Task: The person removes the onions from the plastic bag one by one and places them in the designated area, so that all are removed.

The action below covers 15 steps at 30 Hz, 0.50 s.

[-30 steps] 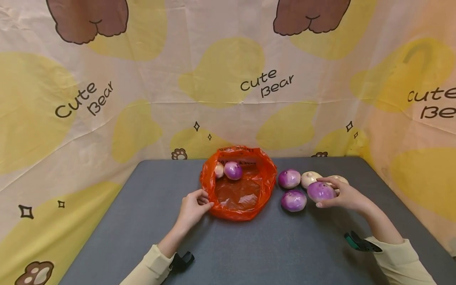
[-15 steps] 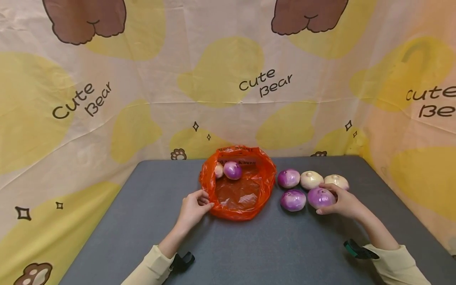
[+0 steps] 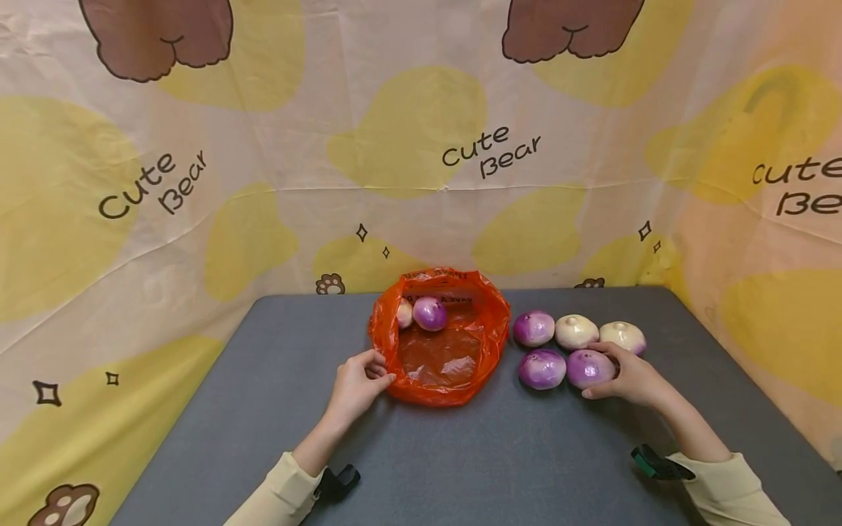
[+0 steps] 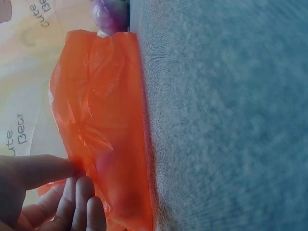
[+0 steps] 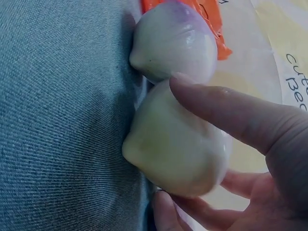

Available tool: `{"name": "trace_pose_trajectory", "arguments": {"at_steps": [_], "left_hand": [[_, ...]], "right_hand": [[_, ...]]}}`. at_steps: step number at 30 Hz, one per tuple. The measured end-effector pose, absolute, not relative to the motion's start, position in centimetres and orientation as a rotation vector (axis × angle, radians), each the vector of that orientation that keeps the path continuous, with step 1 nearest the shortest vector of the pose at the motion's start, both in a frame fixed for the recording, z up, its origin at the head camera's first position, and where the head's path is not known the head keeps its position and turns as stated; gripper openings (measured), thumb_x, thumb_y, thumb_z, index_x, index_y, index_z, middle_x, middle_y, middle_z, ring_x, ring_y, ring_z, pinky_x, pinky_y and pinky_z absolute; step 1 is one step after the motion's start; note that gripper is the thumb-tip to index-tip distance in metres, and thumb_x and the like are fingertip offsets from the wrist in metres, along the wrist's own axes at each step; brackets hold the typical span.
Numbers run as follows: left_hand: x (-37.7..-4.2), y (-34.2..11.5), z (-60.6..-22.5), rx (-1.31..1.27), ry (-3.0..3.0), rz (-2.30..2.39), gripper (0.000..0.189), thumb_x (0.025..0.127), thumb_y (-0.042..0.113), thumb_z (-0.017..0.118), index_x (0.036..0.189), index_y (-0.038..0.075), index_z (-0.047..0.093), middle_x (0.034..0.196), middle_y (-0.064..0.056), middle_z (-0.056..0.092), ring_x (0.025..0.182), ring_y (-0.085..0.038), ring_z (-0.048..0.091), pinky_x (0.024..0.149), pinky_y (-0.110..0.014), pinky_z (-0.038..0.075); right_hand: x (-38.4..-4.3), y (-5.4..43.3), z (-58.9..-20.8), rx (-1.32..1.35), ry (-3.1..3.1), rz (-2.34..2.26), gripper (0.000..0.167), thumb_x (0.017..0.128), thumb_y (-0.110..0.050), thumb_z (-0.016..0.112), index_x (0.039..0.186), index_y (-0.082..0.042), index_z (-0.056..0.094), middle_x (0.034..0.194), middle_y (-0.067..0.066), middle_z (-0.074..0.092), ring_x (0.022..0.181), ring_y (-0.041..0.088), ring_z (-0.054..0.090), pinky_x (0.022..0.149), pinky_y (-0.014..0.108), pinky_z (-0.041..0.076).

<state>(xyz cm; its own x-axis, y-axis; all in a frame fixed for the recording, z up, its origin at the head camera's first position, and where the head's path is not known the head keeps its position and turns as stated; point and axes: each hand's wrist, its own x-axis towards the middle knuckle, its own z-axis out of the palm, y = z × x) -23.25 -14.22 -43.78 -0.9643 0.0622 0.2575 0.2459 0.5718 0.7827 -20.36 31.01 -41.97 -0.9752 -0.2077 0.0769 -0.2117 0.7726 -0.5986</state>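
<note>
An orange-red plastic bag point(image 3: 437, 397) lies with its mouth wide, and a purple onion point(image 3: 430, 314) and a pale one point(image 3: 404, 314) show inside. My left hand point(image 3: 358, 383) pinches the near left part of the bag's rim between thumb and fingers. With thumb and fingers about its right side, my right hand point(image 3: 631, 376) grips a purple-and-white onion point(image 3: 590, 369) on the table. Up close, the right wrist view shows the pale pointed end of the held onion point(image 5: 173, 144), with another onion point(image 5: 175, 43) beside it.
Right of the bag are two purple onions, one farther back point(image 3: 533, 329) and one nearer point(image 3: 542, 370). Two pale onions, a left one point(image 3: 576, 332) and a right one point(image 3: 623, 336), sit behind the held one. A printed cloth point(image 3: 408, 146) hangs behind the grey table point(image 3: 447, 467).
My right hand has lowered the onion from above the table to its surface, and slid it slightly left beside the nearer purple onion. The left hand has stayed at the bag.
</note>
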Motion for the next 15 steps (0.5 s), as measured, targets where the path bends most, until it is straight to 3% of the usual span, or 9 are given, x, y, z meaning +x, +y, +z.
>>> {"name": "trace_pose_trajectory", "arguments": {"at_steps": [6,15], "left_hand": [[-23.25,-14.28,-43.87,-0.270,-2.600,-1.332,0.015,0.073,0.007,0.078,0.081,0.008,0.065,0.072,-0.001,0.066,0.063,-0.009,0.060,0.061,-0.022,0.051],[-23.35,-14.32,-43.82,-0.266,-2.597,-1.346,0.015,0.073,0.006,0.078,0.081,0.007,0.065,0.073,-0.003,0.066,0.064,-0.010,0.060,0.062,-0.022,0.051]], "right_hand": [[-20.42,31.13,-41.91,0.388,-2.945,1.087,0.078,0.070,-0.023,0.083,0.131,0.007,0.044,0.120,0.030,0.055,0.100,0.031,0.056,0.075,0.033,0.047],[-20.20,31.31,-41.54,0.393,-2.921,1.161,0.073,0.072,-0.020,0.081,0.129,0.007,0.045,0.120,0.032,0.055,0.102,0.034,0.059,0.074,0.026,0.049]]}}
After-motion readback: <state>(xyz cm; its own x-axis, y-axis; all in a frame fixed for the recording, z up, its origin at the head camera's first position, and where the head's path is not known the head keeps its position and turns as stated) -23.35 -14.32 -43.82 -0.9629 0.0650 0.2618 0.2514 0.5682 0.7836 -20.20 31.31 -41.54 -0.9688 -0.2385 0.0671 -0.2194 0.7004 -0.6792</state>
